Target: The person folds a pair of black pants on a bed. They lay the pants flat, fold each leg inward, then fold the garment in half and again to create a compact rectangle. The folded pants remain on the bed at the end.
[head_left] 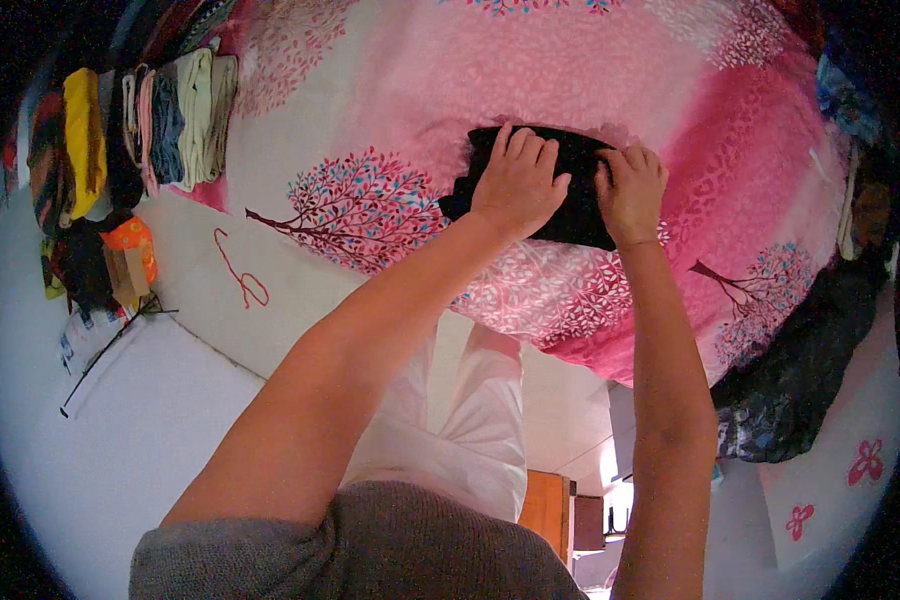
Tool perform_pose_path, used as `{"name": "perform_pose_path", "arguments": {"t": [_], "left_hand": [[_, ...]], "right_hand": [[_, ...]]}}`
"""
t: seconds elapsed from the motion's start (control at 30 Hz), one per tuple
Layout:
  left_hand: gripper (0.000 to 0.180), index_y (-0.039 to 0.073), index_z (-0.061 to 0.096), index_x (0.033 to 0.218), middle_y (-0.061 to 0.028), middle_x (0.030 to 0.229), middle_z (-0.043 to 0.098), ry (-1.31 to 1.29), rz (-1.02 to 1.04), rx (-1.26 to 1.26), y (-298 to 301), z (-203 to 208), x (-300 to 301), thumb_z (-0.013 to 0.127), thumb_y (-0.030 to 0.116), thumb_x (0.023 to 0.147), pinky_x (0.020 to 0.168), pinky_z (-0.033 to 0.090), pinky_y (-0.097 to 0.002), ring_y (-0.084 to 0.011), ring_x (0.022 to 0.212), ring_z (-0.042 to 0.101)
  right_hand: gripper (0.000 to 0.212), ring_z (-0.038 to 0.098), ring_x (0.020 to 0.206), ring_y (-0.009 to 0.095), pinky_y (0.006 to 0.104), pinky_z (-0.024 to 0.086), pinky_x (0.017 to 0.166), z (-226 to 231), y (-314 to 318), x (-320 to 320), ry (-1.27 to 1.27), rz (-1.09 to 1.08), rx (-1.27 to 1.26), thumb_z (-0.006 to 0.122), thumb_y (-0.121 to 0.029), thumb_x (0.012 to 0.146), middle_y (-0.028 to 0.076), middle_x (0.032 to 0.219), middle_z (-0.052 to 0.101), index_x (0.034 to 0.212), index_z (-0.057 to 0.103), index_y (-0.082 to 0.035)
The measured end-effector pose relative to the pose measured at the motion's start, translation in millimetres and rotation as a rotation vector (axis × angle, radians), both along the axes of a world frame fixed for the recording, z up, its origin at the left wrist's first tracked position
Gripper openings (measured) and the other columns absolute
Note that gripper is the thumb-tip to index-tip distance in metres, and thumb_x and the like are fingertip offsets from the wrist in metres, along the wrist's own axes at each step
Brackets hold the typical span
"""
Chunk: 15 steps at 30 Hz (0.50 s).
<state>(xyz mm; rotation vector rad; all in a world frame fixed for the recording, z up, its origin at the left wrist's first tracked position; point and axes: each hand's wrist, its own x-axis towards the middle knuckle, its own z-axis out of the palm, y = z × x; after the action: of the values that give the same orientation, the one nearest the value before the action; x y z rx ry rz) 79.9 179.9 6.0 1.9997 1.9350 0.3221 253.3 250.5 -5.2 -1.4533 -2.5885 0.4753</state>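
A piece of black cloth (578,212), folded into a rough rectangle, lies on a pink bedspread (420,90) with printed trees. My left hand (520,185) rests palm down over the cloth's left part, its fingers stretched toward the far edge and the thumb pointing right. At the right edge my right hand (634,190) has its fingers bent, with the thumb and forefinger closed on the cloth. What kind of garment the cloth is does not show.
Folded clothes (195,115) stand in a row at the far left, beside a yellow folded cloth (85,140). A red hanger (238,270) lies on the pale floor. Dark clothing (805,360) hangs along the bed's right side. An orange bag (130,245) sits at left.
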Motion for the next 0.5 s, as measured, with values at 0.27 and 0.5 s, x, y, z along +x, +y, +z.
{"name": "perform_pose_path", "arguments": {"t": [0.27, 0.5], "left_hand": [[0.044, 0.001, 0.059, 0.114, -0.0178, 0.110, 0.060, -0.022, 0.009, 0.126, -10.6, -1.8, 1.6, 0.063, 0.032, 0.083, 0.111, 0.030, -0.0527, -0.0330, 0.116, 0.051], [0.044, 0.002, 0.059, 0.108, -0.0147, 0.094, 0.058, -0.011, -0.061, 0.050, -24.7, -0.5, 2.8, 0.067, 0.037, 0.081, 0.098, 0.039, -0.0475, -0.0314, 0.097, 0.055]], "right_hand": [[0.015, 0.060, 0.092, 0.030, 0.0391, 0.045, 0.078, 16.5, -27.6, 12.5, 0.149, -0.070, 0.159, 0.067, -0.010, 0.081, 0.009, 0.097, 0.065, 0.096, 0.066, -0.010], [0.015, 0.062, 0.078, 0.032, 0.0382, 0.051, 0.067, 19.6, -57.7, 18.6, 0.325, -0.227, 0.018, 0.065, -0.009, 0.083, 0.012, 0.096, 0.064, 0.098, 0.065, -0.007]]}}
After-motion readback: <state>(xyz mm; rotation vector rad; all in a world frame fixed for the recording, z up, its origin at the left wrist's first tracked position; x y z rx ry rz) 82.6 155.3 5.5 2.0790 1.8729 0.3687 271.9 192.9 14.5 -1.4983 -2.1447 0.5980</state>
